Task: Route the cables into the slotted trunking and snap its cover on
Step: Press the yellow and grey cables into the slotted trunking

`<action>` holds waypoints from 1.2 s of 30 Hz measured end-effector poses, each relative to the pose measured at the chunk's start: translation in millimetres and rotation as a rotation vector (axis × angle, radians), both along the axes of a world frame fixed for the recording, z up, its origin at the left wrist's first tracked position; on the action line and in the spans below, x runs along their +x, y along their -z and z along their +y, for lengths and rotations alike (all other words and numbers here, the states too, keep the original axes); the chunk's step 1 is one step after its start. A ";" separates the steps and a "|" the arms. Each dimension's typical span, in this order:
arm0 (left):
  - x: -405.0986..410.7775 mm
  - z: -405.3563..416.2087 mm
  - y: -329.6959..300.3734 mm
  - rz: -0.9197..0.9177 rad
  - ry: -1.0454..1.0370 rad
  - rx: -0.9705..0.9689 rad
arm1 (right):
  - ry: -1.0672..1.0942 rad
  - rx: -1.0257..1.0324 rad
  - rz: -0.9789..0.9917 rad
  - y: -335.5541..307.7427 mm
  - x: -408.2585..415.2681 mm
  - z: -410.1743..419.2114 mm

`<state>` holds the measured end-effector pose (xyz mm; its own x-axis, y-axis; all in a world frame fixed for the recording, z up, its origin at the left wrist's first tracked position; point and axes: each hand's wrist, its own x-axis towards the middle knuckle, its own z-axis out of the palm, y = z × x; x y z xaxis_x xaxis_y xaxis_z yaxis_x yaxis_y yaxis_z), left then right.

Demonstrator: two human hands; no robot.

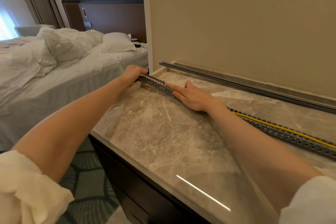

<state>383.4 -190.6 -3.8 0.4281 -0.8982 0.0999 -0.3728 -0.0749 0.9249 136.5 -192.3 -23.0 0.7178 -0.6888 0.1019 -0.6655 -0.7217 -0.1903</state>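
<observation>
— Lying across the marble countertop [163, 132], is that the slotted trunking [283, 133]?

— Yes, it is running from the counter's far left corner down toward the right edge of the view, and a yellow cable [272, 126] is sitting along its channel.

— Where is the left hand [133, 73] sitting against it?

— It is curling over the trunking's far end at the counter's corner, fingers wrapping round that end, where a bit of yellow is showing beneath them.

— And the right hand [190, 96]?

— It is lying flat on top of the trunking a little nearer, fingers straight and together, pointing toward the left hand and pressing down. A short stretch of slotted wall is showing between the two hands.

— Is the cover [254, 88] sitting on?

— No, it is lying apart, as a long grey strip along the foot of the beige wall [236, 23], behind the trunking. A bed with white linen [63, 63] is standing off to the left.
</observation>
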 end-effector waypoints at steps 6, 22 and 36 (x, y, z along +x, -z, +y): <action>-2.3 23.5 1.5 -0.922 -0.001 -0.119 | 0.069 -0.069 0.028 -0.6 -1.3 5.0; -24.2 45.8 -13.6 -1.443 0.229 -0.006 | 0.138 -0.036 0.089 -14.1 -71.9 33.0; -137.1 53.0 -14.9 -1.319 0.148 -0.236 | 0.380 -0.020 0.004 -17.6 -222.4 80.4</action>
